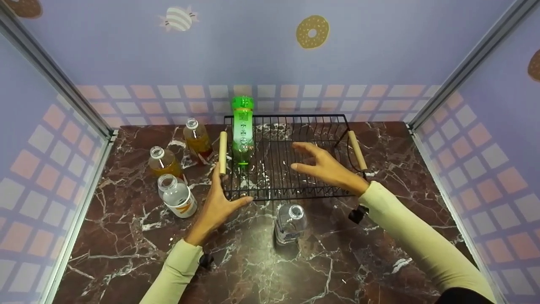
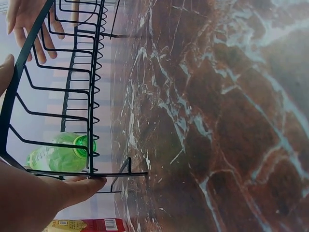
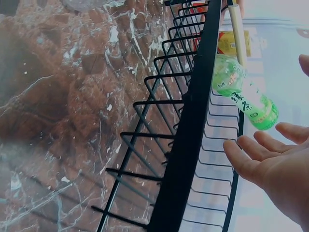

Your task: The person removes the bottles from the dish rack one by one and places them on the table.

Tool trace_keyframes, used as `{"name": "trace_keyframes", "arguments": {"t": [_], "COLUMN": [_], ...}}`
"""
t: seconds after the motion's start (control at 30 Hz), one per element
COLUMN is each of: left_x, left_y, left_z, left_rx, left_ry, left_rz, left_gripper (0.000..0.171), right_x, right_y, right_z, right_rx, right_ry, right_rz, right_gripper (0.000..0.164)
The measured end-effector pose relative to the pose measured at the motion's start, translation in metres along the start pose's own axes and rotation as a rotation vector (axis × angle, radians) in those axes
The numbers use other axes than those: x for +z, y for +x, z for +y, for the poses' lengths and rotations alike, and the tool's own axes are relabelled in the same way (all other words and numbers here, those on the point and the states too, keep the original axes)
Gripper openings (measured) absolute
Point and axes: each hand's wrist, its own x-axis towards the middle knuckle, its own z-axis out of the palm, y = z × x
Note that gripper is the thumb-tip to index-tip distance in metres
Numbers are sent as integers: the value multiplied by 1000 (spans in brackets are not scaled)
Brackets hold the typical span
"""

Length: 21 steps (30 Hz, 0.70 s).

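Observation:
A black wire basket with wooden handles stands on the marble-patterned surface. Inside it, at the left, a green tea bottle lies tilted, neck low toward the front and base against the back rim. My left hand touches the basket's front left corner, thumb spread along the front rim and fingers extended beside the left handle. Over the basket's right half hovers my right hand, holding nothing, thumb and fingers apart. A clear uncapped-looking bottle stands just in front of the basket.
Left of the basket stand two bottles with amber contents, one farther back and one nearer. A clear bottle with a white and orange label is closest to my left forearm. Patterned walls enclose the back and sides.

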Motion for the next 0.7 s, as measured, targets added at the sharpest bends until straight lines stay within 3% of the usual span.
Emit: {"name": "trace_keyframes", "arguments": {"t": [0.7], "left_x": [2], "left_y": [-3], "left_z": [-7], "left_rx": [7], "left_ry": [-85], "left_rz": [7], "left_gripper": [139], "right_x": [12], "right_y": [39], "right_z": [-8], "right_rx": [97], "right_ry": [28], "right_rz": [-33], "right_gripper": [90]}}
